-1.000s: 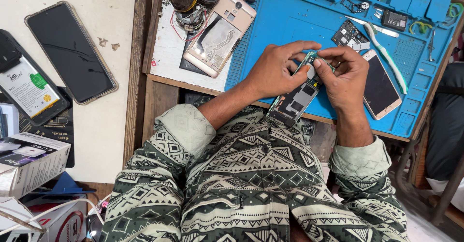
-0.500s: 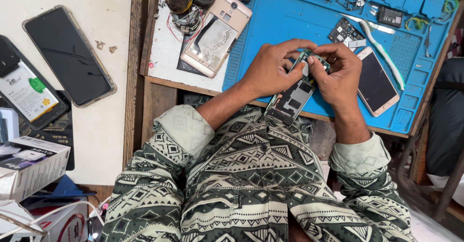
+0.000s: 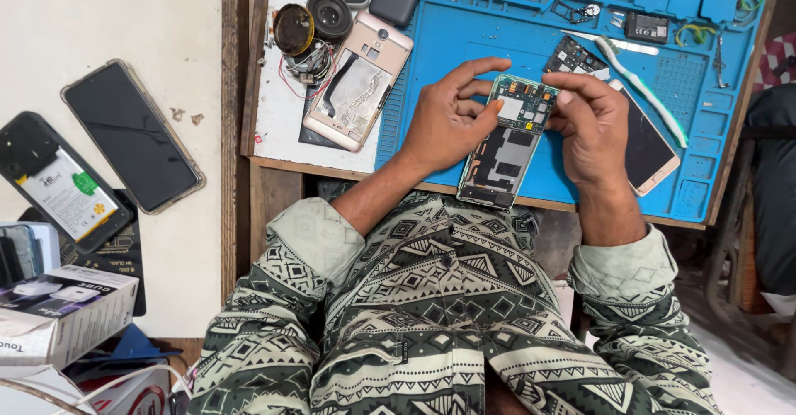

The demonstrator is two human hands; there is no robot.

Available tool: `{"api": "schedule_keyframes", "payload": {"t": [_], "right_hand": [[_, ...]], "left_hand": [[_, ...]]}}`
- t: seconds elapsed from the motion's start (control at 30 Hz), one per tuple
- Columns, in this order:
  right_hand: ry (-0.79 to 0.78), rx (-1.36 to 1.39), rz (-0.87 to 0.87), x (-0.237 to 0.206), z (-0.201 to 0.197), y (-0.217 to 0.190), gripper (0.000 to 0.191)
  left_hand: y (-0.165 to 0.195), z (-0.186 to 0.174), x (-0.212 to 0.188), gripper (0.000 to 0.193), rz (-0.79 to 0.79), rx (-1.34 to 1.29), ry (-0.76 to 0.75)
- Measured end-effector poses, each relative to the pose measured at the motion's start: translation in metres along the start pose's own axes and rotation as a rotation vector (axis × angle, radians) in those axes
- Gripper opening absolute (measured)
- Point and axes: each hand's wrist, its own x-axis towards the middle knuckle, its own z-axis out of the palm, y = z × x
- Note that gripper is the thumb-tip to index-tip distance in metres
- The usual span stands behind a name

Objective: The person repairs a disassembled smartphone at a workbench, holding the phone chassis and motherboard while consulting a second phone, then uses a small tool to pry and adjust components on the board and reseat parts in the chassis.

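An opened phone (image 3: 507,143), its back off and its circuit boards bared, is held over the near edge of the blue mat (image 3: 464,38), tilted with its top end away from the person. It is gripped along its left side by the left hand (image 3: 444,121), whose fingers are curled about it with the forefinger raised above. Its upper right corner is pinched by the right hand (image 3: 593,125), thumb and fingertips closed on the board there. Just right of that hand, a gold phone (image 3: 651,145) is seen lying face up on the mat, partly hidden by it. Left of the mat, a phone shell (image 3: 358,92) is laid on a white board on the worktop (image 3: 274,191), with a round speaker (image 3: 329,15) beyond it. Farther off, a white tool (image 3: 643,87) and small parts are spread over the mat's far trays.
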Motion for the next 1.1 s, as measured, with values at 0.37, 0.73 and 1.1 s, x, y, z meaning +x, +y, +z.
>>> {"api": "schedule_keyframes", "payload": {"t": [0.37,0.73,1.1], "right_hand": [[-0.02,-0.024,-0.017,0.002,-0.005,0.008,0.021],[0.004,-0.05,-0.014,0.002,-0.001,0.005,0.016],[0.055,-0.181,-0.066,0.001,0.005,0.007,0.014]], "left_hand": [[-0.001,-0.002,0.001,0.043,-0.001,0.048,-0.016],[0.002,0.0,0.0,0.042,0.012,0.08,-0.01],[0.003,-0.002,0.0,0.047,-0.001,0.049,-0.014]]}}
